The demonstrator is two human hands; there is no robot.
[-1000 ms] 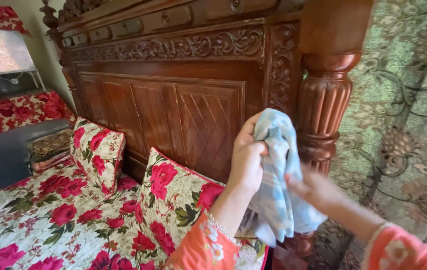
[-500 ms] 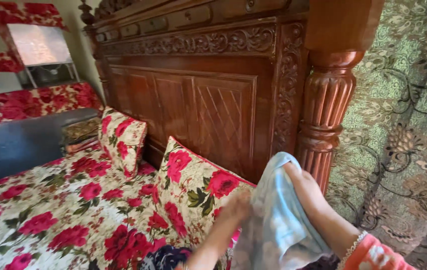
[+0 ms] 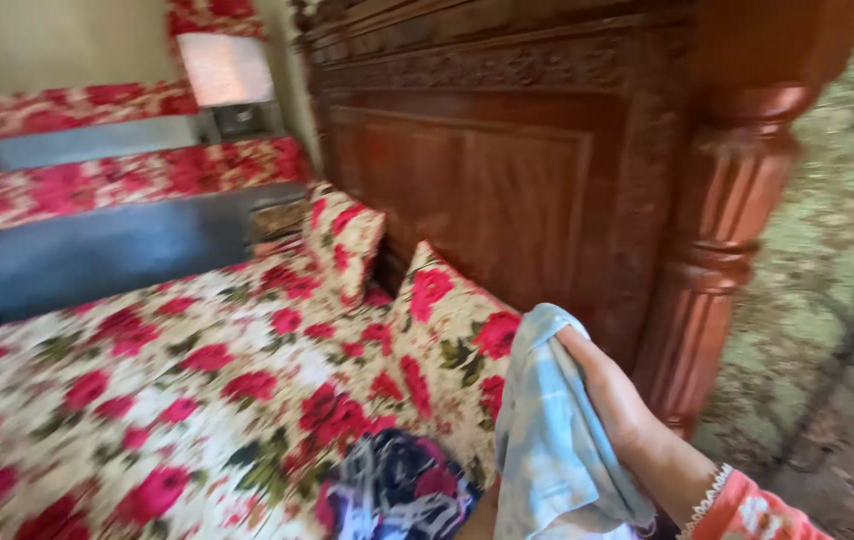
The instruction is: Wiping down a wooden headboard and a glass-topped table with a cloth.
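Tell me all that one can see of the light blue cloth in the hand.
The cloth is light blue with pale white checks, and looks like soft, thin woven cotton. It is crumpled, not folded, and hangs in loose folds from the right hand, whose palm and fingers lie against its right side near the top. Its upper edge forms a rounded hump above the fingers. It is held in the air in front of a flowered pillow, beside the carved wooden bedpost. Its lower end runs out of the picture.
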